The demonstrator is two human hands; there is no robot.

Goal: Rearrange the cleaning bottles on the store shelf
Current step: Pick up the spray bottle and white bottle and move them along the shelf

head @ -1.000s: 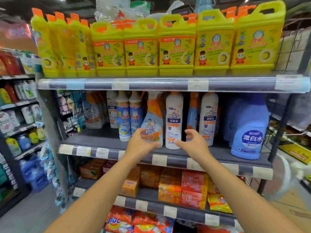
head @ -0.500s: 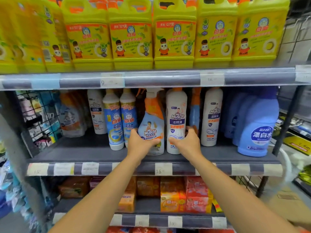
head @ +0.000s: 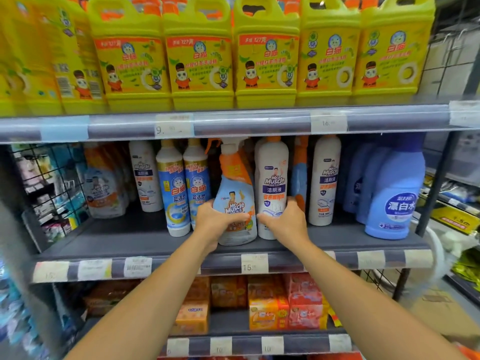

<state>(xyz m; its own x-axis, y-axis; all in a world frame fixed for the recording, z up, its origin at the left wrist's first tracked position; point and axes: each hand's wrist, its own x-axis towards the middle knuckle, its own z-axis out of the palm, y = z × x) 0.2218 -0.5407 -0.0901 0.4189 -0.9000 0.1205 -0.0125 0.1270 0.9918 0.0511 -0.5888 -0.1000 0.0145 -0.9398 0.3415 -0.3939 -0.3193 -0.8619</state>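
Observation:
On the middle shelf point(head: 145, 240) stands a blue and orange Mr Muscle spray bottle point(head: 235, 188); my left hand point(head: 217, 222) is wrapped around its lower body. Right beside it is a white Mr Muscle toilet cleaner bottle point(head: 272, 178), and my right hand point(head: 284, 222) grips its base. Both bottles are upright and touch the shelf. Two blue-labelled white bottles point(head: 185, 185) stand just left of the spray bottle. Another white Mr Muscle bottle point(head: 324, 180) stands to the right, with a blue spray bottle point(head: 299, 175) behind the gap.
Large blue bleach jugs point(head: 394, 193) fill the shelf's right end. Refill pouches point(head: 104, 185) and a white bottle point(head: 145, 175) stand at the left. Yellow detergent jugs point(head: 265, 55) line the shelf above. Soap packs point(head: 267, 310) sit below. A wire rack point(head: 46, 188) hangs at the far left.
I have come closer to the shelf. Both hands went from reaching in the air to closing on the spray bottle and the white bottle.

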